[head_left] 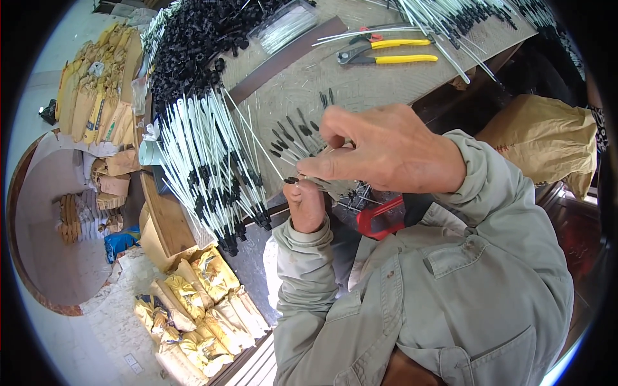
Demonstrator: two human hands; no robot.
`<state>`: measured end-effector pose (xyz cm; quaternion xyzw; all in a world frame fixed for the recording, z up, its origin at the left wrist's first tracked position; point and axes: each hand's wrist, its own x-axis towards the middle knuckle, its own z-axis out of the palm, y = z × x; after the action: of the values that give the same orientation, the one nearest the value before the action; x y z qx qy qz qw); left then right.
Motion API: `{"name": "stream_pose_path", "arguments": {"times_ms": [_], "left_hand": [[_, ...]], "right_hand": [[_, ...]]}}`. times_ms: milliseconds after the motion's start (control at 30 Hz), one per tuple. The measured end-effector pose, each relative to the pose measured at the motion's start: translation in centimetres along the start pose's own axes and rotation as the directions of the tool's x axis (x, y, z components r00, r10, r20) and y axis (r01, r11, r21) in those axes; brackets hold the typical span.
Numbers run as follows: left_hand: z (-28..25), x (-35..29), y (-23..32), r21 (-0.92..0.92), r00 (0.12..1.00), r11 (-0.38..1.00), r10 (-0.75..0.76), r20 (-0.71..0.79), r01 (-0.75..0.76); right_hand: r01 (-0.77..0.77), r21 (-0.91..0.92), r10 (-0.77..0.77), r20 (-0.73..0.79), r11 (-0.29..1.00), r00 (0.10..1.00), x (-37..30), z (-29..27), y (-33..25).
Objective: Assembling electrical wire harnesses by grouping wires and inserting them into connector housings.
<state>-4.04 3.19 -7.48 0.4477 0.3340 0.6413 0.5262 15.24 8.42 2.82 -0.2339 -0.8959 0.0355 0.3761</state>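
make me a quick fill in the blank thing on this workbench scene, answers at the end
The cutters on the table have ____ handles. The heap of small parts beyond the white rods is ____. In the picture, the right hand appears above and to the ____ of the left hand.

Missing words: yellow; black; right

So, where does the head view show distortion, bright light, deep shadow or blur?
Head view: black curved border, fisheye warping toward the rim; head view: strong light on the yellow-and-brown wrapped bundles at lower left; head view: deep shadow under the grey worktop at right; head view: no obvious motion blur on the bare right hand.
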Motion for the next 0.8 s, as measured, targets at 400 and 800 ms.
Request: {"name": "stream_pose_path", "arguments": {"times_ms": [400, 800], "left_hand": [[1.0, 0.7, 1.0, 0.052, 0.997, 0.998, 0.034, 0.074, -0.038], [1.3, 0.7, 1.6, 0.154, 0.985, 0.985, -0.096, 0.143, 0.073]], "right_hand": [[-0.056, 0.068, 0.054, 0.032, 0.996, 0.998, 0.0, -0.4, -0.1], [-0.067, 0.285, 0.087, -0.058, 0.956, 0.995, -0.7, 1.5, -0.2]]}}
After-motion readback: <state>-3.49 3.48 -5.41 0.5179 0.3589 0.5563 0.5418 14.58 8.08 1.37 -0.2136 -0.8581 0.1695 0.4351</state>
